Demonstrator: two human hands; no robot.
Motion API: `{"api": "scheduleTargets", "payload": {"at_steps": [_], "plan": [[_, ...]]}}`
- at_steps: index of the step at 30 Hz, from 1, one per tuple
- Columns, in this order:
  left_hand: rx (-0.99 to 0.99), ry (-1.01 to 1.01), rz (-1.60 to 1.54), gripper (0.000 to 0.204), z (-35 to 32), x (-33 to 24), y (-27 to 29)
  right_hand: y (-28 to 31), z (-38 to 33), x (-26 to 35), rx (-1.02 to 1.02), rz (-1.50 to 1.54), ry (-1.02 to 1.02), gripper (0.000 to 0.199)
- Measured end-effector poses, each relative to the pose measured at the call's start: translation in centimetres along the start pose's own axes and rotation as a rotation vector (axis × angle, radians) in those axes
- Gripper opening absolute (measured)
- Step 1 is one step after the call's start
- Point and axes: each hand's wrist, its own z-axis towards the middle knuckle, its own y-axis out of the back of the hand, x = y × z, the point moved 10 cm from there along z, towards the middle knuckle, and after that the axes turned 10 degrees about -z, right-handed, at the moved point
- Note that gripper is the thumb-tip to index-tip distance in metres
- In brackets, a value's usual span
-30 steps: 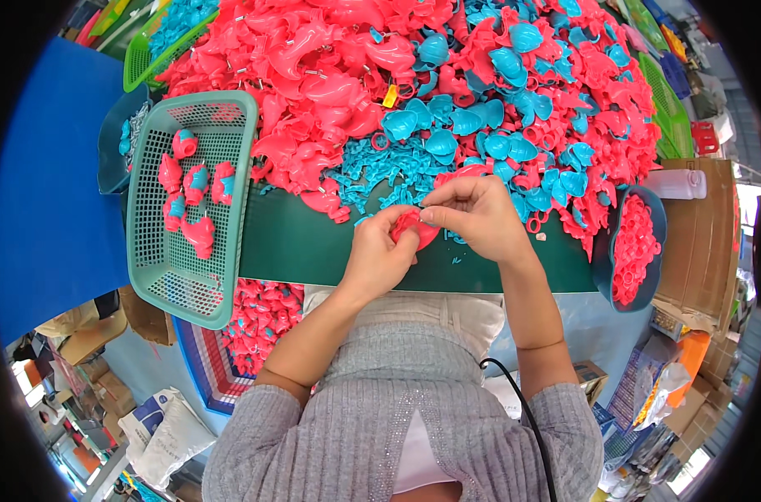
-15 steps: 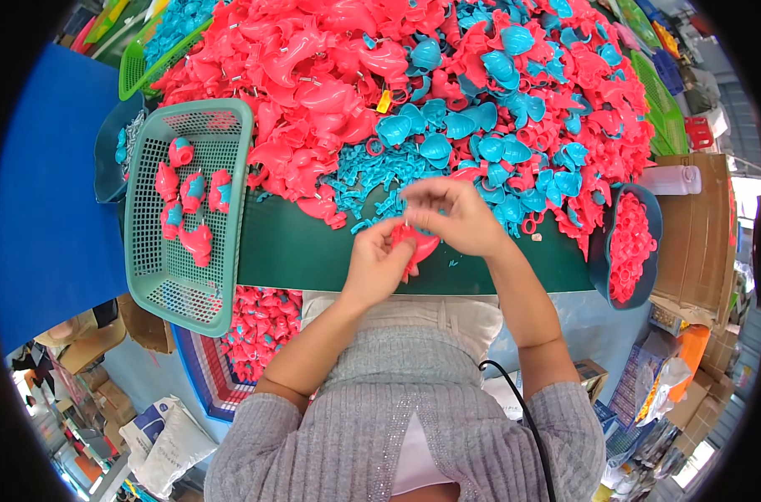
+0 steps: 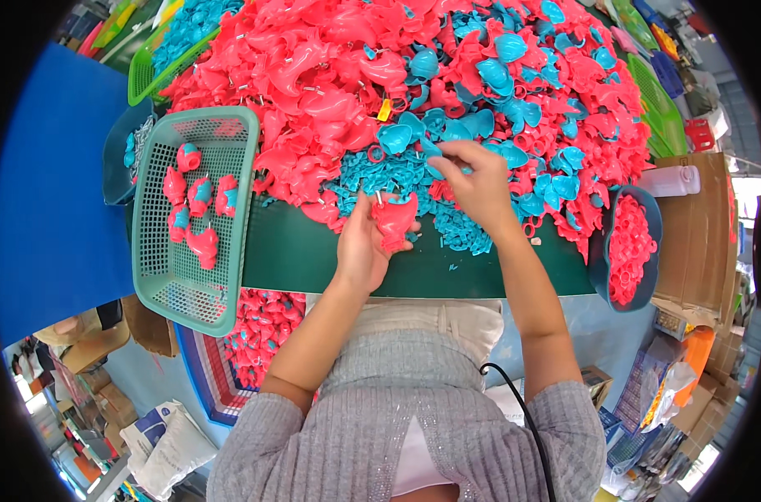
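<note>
My left hand cradles a pink plastic toy body with a small metal pin sticking up from its top, above the table's near edge. To the right and farther in, my right hand pinches a blue shell-shaped plastic piece between thumb and fingers. Right behind my hands lie small blue plastic parts in a loose heap. Larger blue shell pieces and a big mound of pink plastic parts rise beyond them.
A green mesh basket on the left holds several pink-and-blue toys. Behind it stands a dark tub of metal pins. On the right, a dark tub holds pink rings beside a cardboard box. A red-and-blue crate sits below the table.
My right hand has moved away from the toy body, up and right, and now has a blue shell piece. The left hand has lowered slightly and turned the body more upright.
</note>
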Motion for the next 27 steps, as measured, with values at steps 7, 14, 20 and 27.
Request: {"api": "scheduleTargets", "payload": {"at_steps": [7,14,20,27], "plan": [[0.031,0.028,-0.164,0.042,0.5,0.7,-2.4,-3.4,-6.3,0.2,0.155,0.559,-0.17,0.008],[0.043,0.062,-0.166,0.044,-0.1,1.2,-2.5,-2.5,-7.0,1.8,0.121,0.375,-0.007,0.006],[0.045,0.027,-0.108,0.043,-0.8,1.1,-2.9,-3.0,-6.9,2.0,0.154,0.334,-0.033,0.006],[0.011,0.017,-0.105,0.043,-1.2,1.1,-3.3,-3.1,-7.1,1.8,0.167,0.372,-0.071,0.007]]}}
